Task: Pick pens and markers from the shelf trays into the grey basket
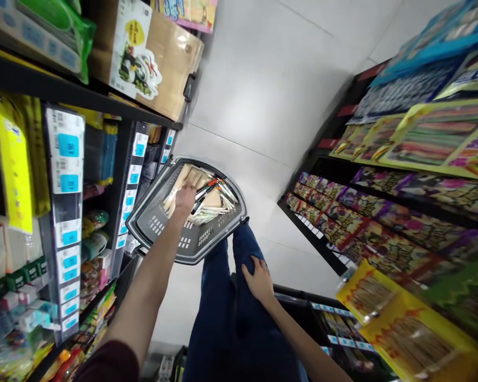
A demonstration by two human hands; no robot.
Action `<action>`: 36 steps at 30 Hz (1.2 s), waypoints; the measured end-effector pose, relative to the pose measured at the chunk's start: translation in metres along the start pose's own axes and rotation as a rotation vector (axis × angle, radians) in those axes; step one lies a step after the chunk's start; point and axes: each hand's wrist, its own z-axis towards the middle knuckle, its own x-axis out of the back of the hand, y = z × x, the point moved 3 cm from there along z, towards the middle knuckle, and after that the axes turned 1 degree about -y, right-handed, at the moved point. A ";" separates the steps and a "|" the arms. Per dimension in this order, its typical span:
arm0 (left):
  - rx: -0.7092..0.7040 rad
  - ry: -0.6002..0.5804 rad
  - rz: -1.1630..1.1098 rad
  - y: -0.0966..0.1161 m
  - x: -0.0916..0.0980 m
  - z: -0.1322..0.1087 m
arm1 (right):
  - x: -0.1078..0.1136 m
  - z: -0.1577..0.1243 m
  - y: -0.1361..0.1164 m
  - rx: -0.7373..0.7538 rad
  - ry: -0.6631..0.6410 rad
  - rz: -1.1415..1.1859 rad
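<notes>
A grey plastic shopping basket (167, 232) sits on the floor in front of my legs, with tan paper-covered pads (199, 183) and several pens and markers (209, 185) in it. My left hand (186, 197) reaches down inside, over the tan pads and beside the pens. Its fingers look curled together; whatever is in them is too small or hidden to make out. My right hand (258, 278) rests on the knee of my blue trousers (249, 249), its fingers apart and nothing in it.
Close on the left rise black shelves with price tags (68, 146) and packaged goods. A brown carton (171, 63) stands beyond the basket at the upper left. Bagged snacks (342, 212) fill the rack on the right. The light tiled floor (255, 101) runs between the shelves.
</notes>
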 end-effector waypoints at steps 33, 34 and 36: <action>0.210 0.338 -1.123 -0.012 0.020 -0.242 | -0.036 -0.044 0.013 0.148 0.048 -0.228; 0.200 0.375 -1.158 -0.011 0.025 -0.272 | -0.036 -0.055 0.011 0.150 0.032 -0.262; 0.165 0.429 -1.186 -0.007 0.031 -0.332 | -0.032 -0.082 0.007 0.153 0.011 -0.306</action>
